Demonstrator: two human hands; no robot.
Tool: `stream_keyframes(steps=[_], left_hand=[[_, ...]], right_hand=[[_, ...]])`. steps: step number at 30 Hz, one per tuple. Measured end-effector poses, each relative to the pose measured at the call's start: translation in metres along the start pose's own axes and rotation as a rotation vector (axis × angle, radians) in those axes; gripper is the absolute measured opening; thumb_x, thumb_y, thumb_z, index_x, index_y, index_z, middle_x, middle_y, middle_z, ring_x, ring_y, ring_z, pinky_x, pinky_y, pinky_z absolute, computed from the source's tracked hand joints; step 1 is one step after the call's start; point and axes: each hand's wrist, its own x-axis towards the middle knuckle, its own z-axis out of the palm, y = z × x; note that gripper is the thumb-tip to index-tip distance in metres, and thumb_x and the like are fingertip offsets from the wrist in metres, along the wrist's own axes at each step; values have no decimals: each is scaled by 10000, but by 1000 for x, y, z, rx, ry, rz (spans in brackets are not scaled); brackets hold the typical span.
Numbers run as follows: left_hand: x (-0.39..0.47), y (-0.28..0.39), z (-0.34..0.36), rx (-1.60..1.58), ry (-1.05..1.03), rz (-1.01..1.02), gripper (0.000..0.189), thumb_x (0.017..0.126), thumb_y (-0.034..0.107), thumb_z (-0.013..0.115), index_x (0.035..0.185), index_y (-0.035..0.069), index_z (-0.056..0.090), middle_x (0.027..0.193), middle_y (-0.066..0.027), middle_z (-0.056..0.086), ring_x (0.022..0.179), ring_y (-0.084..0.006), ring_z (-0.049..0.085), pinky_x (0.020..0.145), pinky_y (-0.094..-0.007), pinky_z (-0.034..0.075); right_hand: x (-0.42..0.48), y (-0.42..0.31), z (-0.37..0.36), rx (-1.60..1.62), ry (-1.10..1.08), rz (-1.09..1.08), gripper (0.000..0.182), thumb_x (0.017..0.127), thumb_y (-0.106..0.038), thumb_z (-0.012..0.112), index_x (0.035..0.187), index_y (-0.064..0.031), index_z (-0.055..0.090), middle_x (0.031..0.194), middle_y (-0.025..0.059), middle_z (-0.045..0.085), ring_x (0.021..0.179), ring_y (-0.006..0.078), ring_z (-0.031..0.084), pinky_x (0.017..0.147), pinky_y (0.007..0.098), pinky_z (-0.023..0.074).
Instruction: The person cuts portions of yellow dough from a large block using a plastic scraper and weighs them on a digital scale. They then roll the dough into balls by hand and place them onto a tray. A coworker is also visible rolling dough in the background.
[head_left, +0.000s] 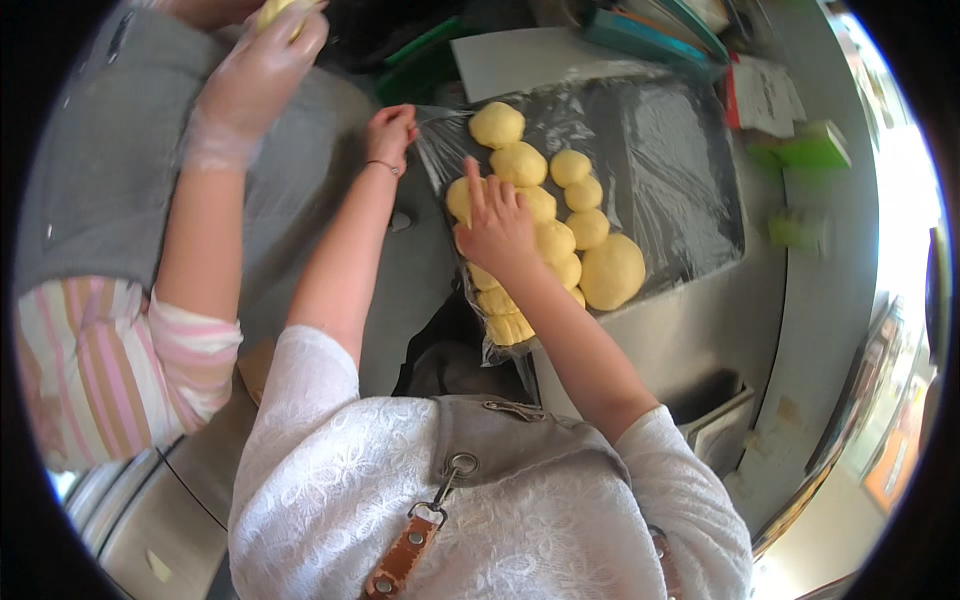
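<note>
My left hand (391, 139) pinches the edge of a sheet of clear plastic film (442, 135), pulled taut beside a dark tray (615, 124). Several yellow dough balls (519, 164) sit close together in rows on the film-covered tray. My right hand (496, 229) is over the left row with its fingers spread, hiding part of the dough beneath. Whether its fingertips press on the dough I cannot tell. A larger dough ball (613, 271) sits at the tray's near side, below a short row of smaller ones (583, 193).
At the left stands another person in a grey apron; their gloved hand (259, 82) holds a piece of yellow dough (279, 16). A white board (517, 56) and a teal box (645, 41) lie beyond the tray. At right are a green box (806, 148) and a metal counter (697, 322).
</note>
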Motion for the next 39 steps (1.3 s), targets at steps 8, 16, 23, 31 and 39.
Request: stream_keyframes(steps=[8,16,23,31,39], left_hand=[[51,-20,-48,-14,-175,-53,137,920,104,698,1018,31,635,771,-26,605,632,-93,559,557,-205,480],[56,2,-21,-66,53,-114,233,918,100,655,1128,6,616,890,-74,644,839,-211,638,842,-310,541],[-123,-6,160,1222,-899,1326,312,946,204,588,1233,91,628,1297,-135,609,1254,-328,517,1061,-434,396],[-81,-49,250,1797,-565,859,465,950,464,522,1325,198,597,1328,-140,591,1235,-340,547,1027,-458,441],[-140,-120,326,1762,-794,1142,543,911,551,562,1384,286,530,1478,-82,449,1343,-370,426,1097,-531,342]], right_hand=[[58,-11,30,168,-53,55,673,889,-597,521,1182,-2,629,1218,181,591,1189,326,514,1007,428,375],[-11,20,9,345,430,-85,470,849,-374,692,1188,-67,580,1153,109,599,1123,286,537,945,414,420],[-362,59,-69,302,146,577,144,868,-192,650,953,-78,631,839,133,643,862,351,634,766,470,516],[-622,-54,-40,285,277,1476,139,918,-161,641,1004,-54,666,885,158,666,829,321,657,725,402,515],[-632,-64,-3,499,329,1501,158,908,-121,638,1039,-35,658,958,130,677,804,282,667,723,385,522]])
